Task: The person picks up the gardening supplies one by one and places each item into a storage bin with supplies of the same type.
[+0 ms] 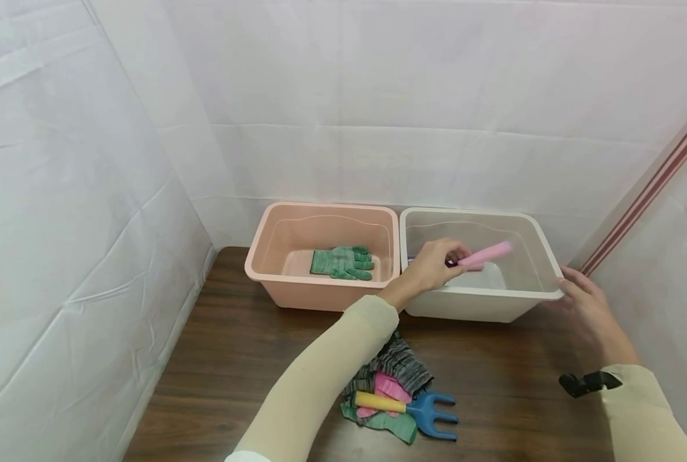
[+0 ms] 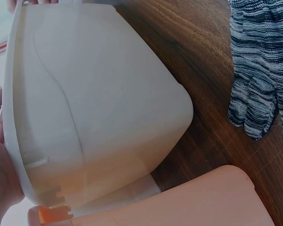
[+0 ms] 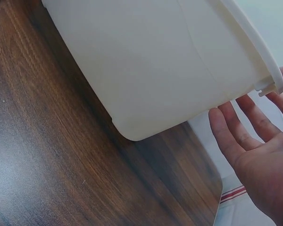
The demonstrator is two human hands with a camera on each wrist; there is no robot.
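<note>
While the left hand (image 1: 432, 264) reaches over the white bin (image 1: 464, 305), one o'clock from the bunched gloves (image 1: 403, 364) on the desk (image 1: 233, 366), its thumb and fingers pinch a pink handle (image 1: 495, 251) by the near end, free tip aimed between two and three o'clock! Looks light, that handle, stiff and probably a touch slick; a hold nearer its middle should steady it better. Anything attached beneath those fingers? Too hidden to tell. Over at the bin's four o'clock corner, the right hand (image 1: 585, 298) rests nearly straight fingers against the wall under the rim. At eleven o'clock, the peach bin (image 1: 311, 295) holds a green glove (image 1: 343, 262), and a blue fork (image 1: 430, 414) lies across those soft, floppy gloves, likely best taken by its yellow handle.
</note>
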